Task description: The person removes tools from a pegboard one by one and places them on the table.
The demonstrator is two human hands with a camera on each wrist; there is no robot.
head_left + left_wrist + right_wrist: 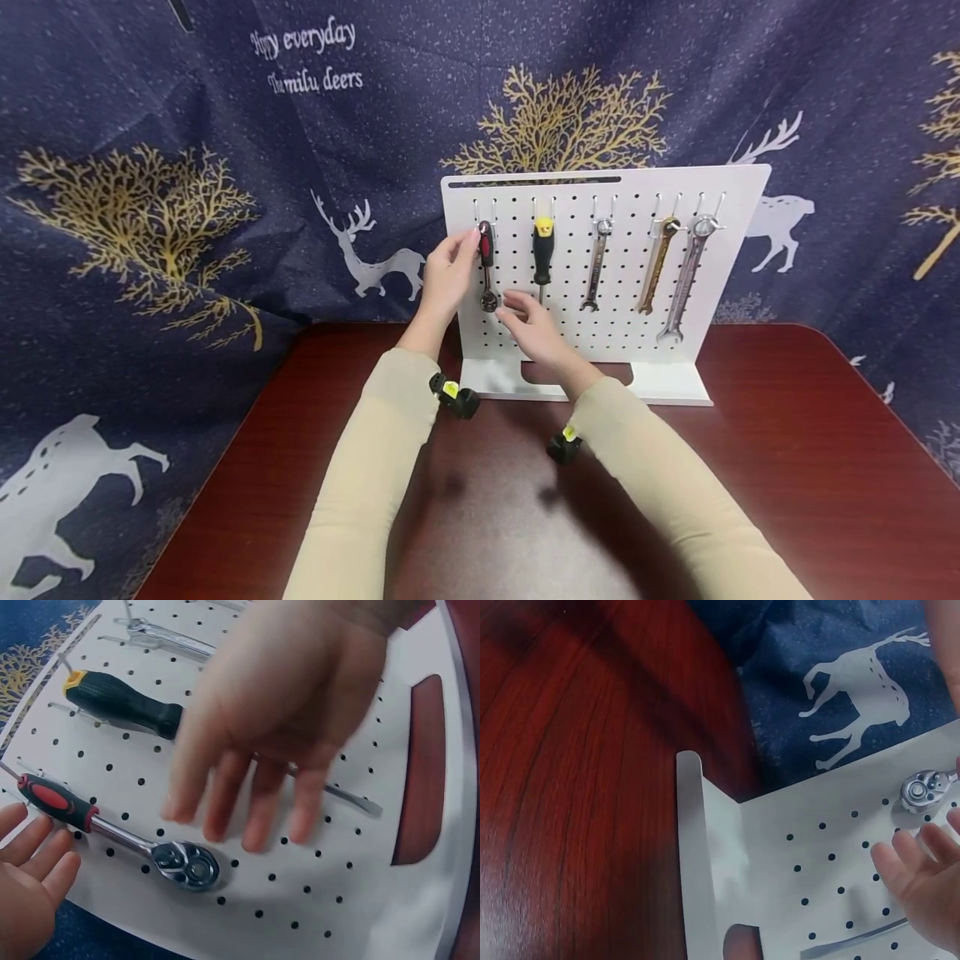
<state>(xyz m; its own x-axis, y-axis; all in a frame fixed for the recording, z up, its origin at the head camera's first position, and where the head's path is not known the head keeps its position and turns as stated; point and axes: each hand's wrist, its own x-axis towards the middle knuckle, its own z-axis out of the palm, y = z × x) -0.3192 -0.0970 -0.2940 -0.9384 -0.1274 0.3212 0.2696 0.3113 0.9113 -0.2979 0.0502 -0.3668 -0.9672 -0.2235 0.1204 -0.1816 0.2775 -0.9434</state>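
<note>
Head: the ratchet hung at the left of the white board, your left hand by its handle and your right hand near its metal end. Left wrist: your left fingers lay loose and apart, contact unclear, beside that grippy-looking handle, the likely best hold. Right wrist: your right fingers spread, holding nothing; the metal end looked stiff, slick, probably the heavier part.

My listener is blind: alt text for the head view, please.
A person's left hand is beside a red-black-handled metal ratchet hung on a white pegboard, right hand near its bottom; a black-yellow screwdriver and three metal wrenches hang rightward.
</note>
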